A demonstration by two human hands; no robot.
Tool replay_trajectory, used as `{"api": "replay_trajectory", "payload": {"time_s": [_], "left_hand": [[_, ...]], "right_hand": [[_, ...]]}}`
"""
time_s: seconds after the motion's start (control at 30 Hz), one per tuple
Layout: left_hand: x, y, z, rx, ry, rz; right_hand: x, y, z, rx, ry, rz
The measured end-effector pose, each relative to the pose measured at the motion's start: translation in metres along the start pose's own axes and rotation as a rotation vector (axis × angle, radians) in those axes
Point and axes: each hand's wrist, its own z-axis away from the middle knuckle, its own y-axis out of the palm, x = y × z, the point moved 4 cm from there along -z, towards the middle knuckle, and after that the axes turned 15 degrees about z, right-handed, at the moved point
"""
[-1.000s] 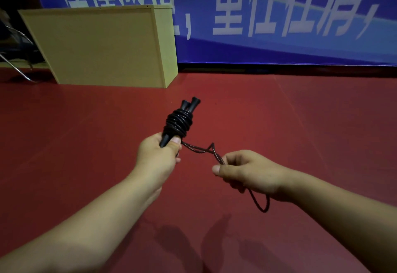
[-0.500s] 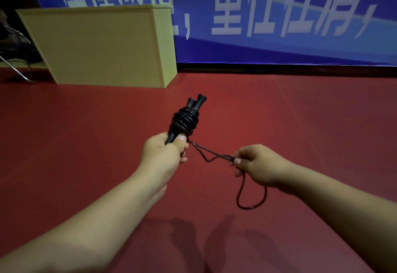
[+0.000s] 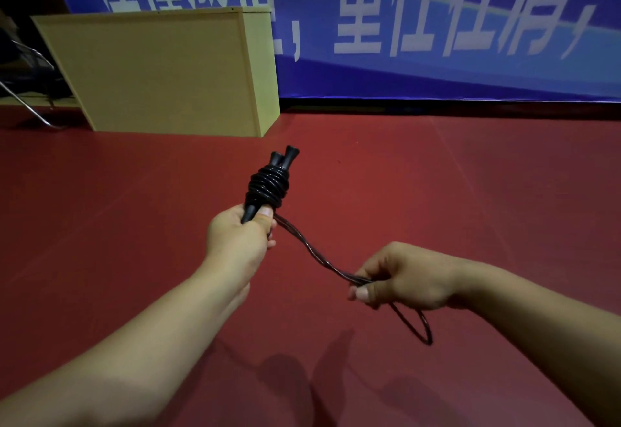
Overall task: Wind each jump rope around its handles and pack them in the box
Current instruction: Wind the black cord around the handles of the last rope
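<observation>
— Red floor (image 3: 437, 191), one; blue banner (image 3: 437, 23) with white characters, one, along the back. What else, by size?

— Yellow box (image 3: 161, 73), one, standing on the floor against the banner, well beyond the hands. Metal chair leg (image 3: 30, 107), partly seen, at its left.

— Task item?

— Black jump rope (image 3: 268, 184), one; two handles side by side, cord coiled around them. Left hand (image 3: 240, 238) grips the handle bottoms, thumb pressed on them. Loose doubled cord runs down to the right hand (image 3: 403, 278), whose thumb and curled fingers pinch it; a short end loop (image 3: 416, 325) hangs beneath.

— Change from half a second ago?

— Right hand lower and farther right; the free cord is drawn into a longer slanting run.

— Obstructions?

— Left fingers hide the handle bottoms; right fingers hide part of the cord.
</observation>
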Motion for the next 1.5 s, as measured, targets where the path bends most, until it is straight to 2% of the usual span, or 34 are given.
{"api": "replay_trajectory", "payload": {"time_s": [0.07, 0.2, 0.27, 0.33, 0.4, 0.5, 0.57, 0.63, 0.73, 0.83, 0.9, 1.03, 1.17, 1.3, 1.5], "left_hand": [[0.001, 0.001, 0.002, 0.017, 0.005, -0.029], [0.003, -0.002, 0.001, 0.021, -0.009, -0.047], [0.004, -0.003, 0.001, 0.025, -0.019, -0.05], [0.003, -0.003, 0.002, 0.032, -0.024, -0.051], [0.002, -0.001, 0.004, 0.04, -0.022, -0.064], [0.005, 0.001, 0.005, 0.048, -0.03, -0.123], [0.007, 0.004, 0.007, 0.059, -0.031, -0.157], [0.008, 0.008, 0.01, 0.083, -0.044, -0.159], [0.009, 0.019, 0.02, 0.133, -0.088, -0.135], [0.009, 0.028, 0.028, 0.2, -0.173, -0.033], [0.008, 0.032, 0.031, 0.235, -0.211, 0.003], [0.006, 0.03, 0.028, 0.237, -0.215, 0.034], [0.01, 0.022, 0.023, 0.213, -0.184, -0.015], [0.017, 0.019, 0.021, 0.232, -0.08, -0.178], [0.02, 0.001, 0.0, 0.14, 0.104, -0.421]], "right_hand": [[0.001, 0.0, 0.0, 0.014, -0.024, 0.008], [0.007, 0.006, 0.001, 0.106, -0.019, -0.33], [0.006, 0.005, 0.002, 0.064, -0.004, -0.294], [0.002, -0.004, 0.0, -0.101, 0.008, 0.046], [-0.003, -0.014, -0.001, -0.352, 0.054, 0.341], [-0.006, -0.027, 0.004, -0.674, 0.113, 0.281], [-0.001, -0.028, 0.006, -0.743, 0.109, 0.2], [0.008, -0.022, 0.005, -0.731, 0.082, 0.122], [0.021, -0.01, -0.002, -0.61, 0.022, 0.005], [0.025, 0.003, -0.011, -0.464, 0.019, 0.031], [0.022, 0.007, -0.014, -0.447, 0.046, -0.027], [0.02, 0.006, -0.014, -0.435, 0.092, -0.521], [0.02, 0.005, -0.013, -0.328, 0.136, -0.462], [0.024, 0.011, -0.01, -0.169, 0.199, -0.387], [0.03, 0.012, -0.01, -0.133, 0.202, -0.33]]}}
